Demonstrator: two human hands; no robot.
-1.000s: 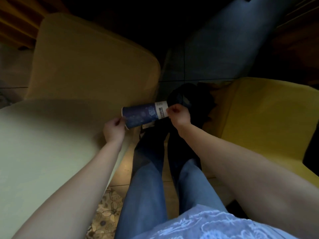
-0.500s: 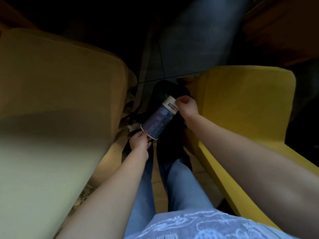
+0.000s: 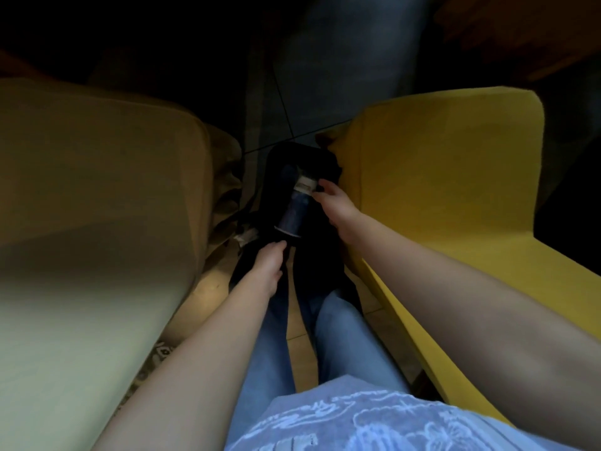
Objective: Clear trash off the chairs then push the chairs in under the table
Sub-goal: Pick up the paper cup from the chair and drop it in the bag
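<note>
Nearest, the person is standing between two chairs, blue jeans [image 3: 344, 346] and a pale printed shirt hem [image 3: 357, 421] at the bottom of the view, both bare arms reaching down and forward. The left hand [image 3: 268, 266] is stretching toward the near, wider rim of a dark blue paper cup [image 3: 294, 211], its fingertips just beside or touching that rim; whether they are pinching it I cannot tell in this dim light. A little farther, the right hand [image 3: 335, 203] is at the cup's far end by the white label band, fingers loosely spread against it rather than wrapped round.

The cup is hanging low in the gap between the pale chair [image 3: 97, 196] on the left and the yellow chair [image 3: 455, 190] on the right, over a black bag [image 3: 292, 157] on the floor; probably it is being fed into that bag as trash. Its long axis is running away from the person, open rim toward them, base tilted down into the bag's mouth.
</note>
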